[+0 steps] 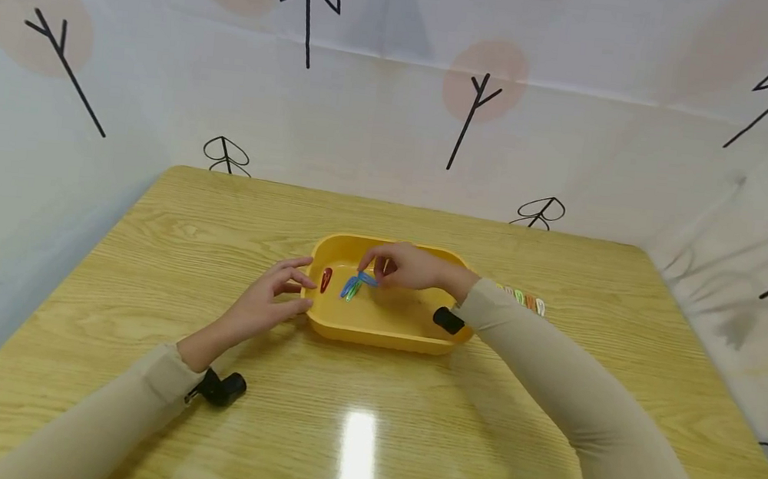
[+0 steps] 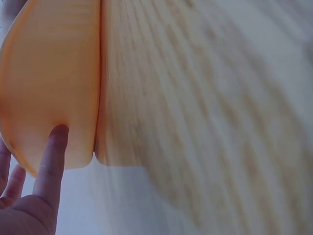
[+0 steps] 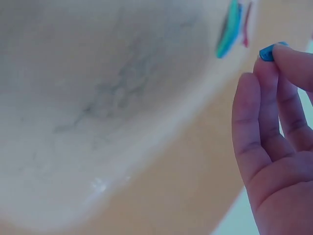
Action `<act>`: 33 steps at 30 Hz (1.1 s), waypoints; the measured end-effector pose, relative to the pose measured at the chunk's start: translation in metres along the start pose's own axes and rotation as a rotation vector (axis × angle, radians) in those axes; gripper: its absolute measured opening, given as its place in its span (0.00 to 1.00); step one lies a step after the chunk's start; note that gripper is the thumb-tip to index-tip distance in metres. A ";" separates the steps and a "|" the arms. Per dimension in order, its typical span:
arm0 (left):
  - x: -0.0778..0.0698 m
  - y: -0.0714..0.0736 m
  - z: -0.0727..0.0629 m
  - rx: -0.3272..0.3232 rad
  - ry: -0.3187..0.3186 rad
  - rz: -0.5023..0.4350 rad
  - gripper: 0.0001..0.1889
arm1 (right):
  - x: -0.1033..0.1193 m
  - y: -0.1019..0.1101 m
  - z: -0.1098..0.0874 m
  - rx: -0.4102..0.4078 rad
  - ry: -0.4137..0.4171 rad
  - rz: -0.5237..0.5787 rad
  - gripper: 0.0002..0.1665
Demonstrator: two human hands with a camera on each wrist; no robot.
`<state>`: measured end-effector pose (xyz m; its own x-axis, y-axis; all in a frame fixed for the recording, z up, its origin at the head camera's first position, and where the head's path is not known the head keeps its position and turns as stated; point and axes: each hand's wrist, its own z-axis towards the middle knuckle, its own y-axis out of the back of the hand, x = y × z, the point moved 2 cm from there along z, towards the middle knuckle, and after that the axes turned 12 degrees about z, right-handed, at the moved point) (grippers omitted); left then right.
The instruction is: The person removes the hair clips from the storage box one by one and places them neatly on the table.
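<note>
A yellow plastic tray (image 1: 381, 339) lies on the table. Inside its left part are a red snap hair clip (image 1: 326, 280), a blue one (image 1: 348, 287) and a green one (image 1: 353, 290), the last two side by side. My right hand (image 1: 412, 265) is over the tray, pinching another blue hair clip (image 1: 368, 279) between thumb and finger; the right wrist view shows only a piece of this held clip (image 3: 267, 53). At the tray's left end, my left hand (image 1: 267, 301) touches the rim with spread, fairly straight fingers. Its thumb (image 2: 54, 152) rests against the outer wall.
Right of the tray, several hair clips (image 1: 529, 300) in different colours lie in a row on the wooden table (image 1: 233, 441), partly hidden by the right sleeve. A patterned white cloth (image 1: 382, 116) hangs behind the table. Each wrist carries a small black camera (image 1: 222, 389).
</note>
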<state>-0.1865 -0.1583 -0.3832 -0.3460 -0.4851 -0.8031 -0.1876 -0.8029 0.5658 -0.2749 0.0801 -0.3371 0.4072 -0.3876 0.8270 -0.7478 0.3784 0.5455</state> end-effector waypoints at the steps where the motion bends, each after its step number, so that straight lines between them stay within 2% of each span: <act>1: 0.000 0.000 0.000 0.001 0.002 0.000 0.10 | 0.002 0.001 -0.001 -0.017 0.001 0.009 0.16; 15: -0.004 0.001 -0.002 0.016 0.016 0.004 0.12 | 0.031 0.013 -0.030 -0.243 0.087 0.083 0.17; 27: -0.005 -0.001 -0.001 0.015 0.024 0.002 0.12 | 0.031 0.021 -0.064 -0.452 0.099 0.194 0.18; 33: -0.005 -0.001 -0.002 0.015 0.030 0.001 0.12 | 0.029 0.023 -0.080 -0.517 0.110 0.239 0.18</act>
<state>-0.1833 -0.1560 -0.3803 -0.3185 -0.4964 -0.8076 -0.2014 -0.7970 0.5693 -0.2384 0.1445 -0.2897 0.3316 -0.1618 0.9294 -0.4836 0.8167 0.3148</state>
